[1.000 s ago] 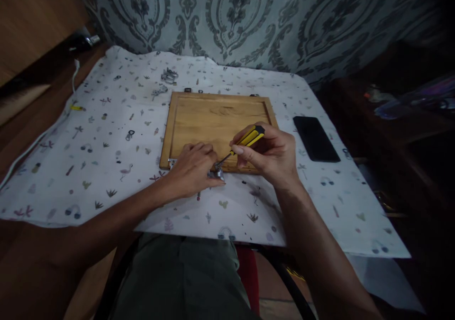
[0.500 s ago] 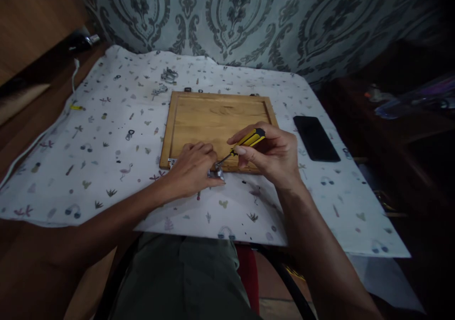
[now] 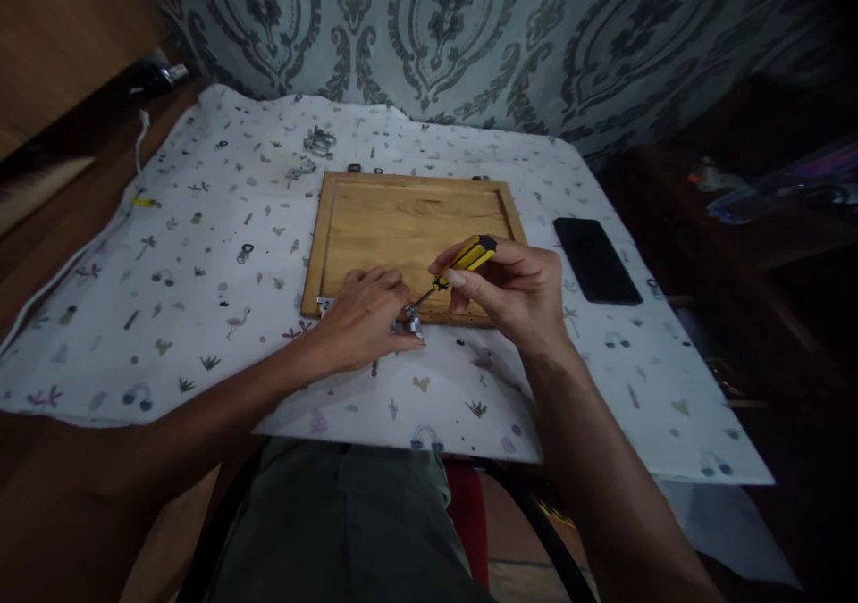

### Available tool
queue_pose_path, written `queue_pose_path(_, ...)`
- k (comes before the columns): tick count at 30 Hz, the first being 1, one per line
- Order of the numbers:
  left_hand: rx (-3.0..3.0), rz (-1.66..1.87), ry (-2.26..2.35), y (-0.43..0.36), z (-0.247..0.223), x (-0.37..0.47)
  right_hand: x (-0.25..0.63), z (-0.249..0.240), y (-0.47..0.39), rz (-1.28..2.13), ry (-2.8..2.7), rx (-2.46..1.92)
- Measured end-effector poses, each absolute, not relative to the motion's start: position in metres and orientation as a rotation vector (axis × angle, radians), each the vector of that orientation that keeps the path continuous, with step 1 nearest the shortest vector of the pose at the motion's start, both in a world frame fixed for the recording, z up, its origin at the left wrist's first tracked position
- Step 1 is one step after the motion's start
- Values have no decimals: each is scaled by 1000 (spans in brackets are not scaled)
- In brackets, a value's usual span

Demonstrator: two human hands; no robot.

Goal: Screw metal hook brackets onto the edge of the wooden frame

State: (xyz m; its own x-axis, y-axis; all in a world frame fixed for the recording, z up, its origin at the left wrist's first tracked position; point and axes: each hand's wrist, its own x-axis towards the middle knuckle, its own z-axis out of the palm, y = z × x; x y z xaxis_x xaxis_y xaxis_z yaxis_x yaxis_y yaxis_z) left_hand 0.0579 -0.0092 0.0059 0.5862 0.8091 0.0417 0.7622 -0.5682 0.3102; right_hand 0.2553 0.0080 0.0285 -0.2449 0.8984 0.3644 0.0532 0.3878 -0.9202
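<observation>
A framed wooden panel (image 3: 408,228) lies flat on the patterned white cloth. My right hand (image 3: 516,295) pinches a yellow and black screwdriver (image 3: 469,262), tilted so that its tip meets a metal hinge (image 3: 410,324) at the panel's near edge. Against that same edge, my left hand (image 3: 365,322) holds the hinge, thumb below it and fingers over the wood. Part of the hinge is hidden by the left fingers. Another metal piece (image 3: 324,305) shows at the panel's near left corner, beside the left wrist.
Loose metal hinges (image 3: 319,142) lie behind the panel to the left. A black phone (image 3: 596,261) rests to the right. A white cable (image 3: 80,250) runs along the cloth's left edge, and a patterned wall (image 3: 456,40) stands behind.
The screwdriver handle and the fingers of my right hand have shifted slightly, with the handle a little lower and further left. My left hand keeps its place.
</observation>
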Motion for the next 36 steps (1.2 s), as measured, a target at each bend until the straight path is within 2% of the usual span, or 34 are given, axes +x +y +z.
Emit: queue_pose_path(36, 2553, 270, 1295, -9, 5, 59, 254, 23, 9, 958, -1649, -830)
